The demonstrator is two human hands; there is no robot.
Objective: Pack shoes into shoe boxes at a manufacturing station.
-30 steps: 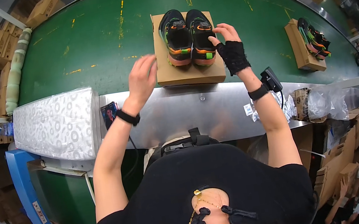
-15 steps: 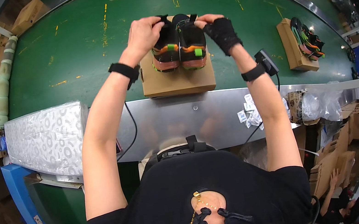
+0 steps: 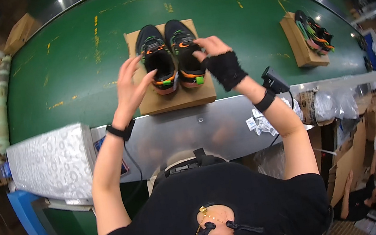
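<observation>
A pair of black sneakers with orange and green trim sits on a brown cardboard box [image 3: 147, 105], toes pointing away from me. My left hand [image 3: 132, 84] is at the outer side of the left sneaker [image 3: 149, 33], its thumb over the shoe's opening and its fingers spread apart. Beside the right sneaker [image 3: 178, 27] is my right hand [image 3: 218, 62], in a black fingerless glove, thumb and fingers apart near the collar. Whether either hand touches a shoe is hard to tell. Neither grips anything visible.
The green belt [image 3: 81, 85] carries another box [image 3: 298, 45] with sneakers [image 3: 314, 33] at the right. Small white packets [image 3: 262, 123] lie on the metal ledge [image 3: 176, 138]. A patterned silvery stack [image 3: 51, 164] stands left. At lower right is another person [image 3: 365, 198].
Both hands have let go of the shoes' dark upper parts and come nearer to me, fingers opening. The sneakers' openings now show from above. The whole view has shifted a little.
</observation>
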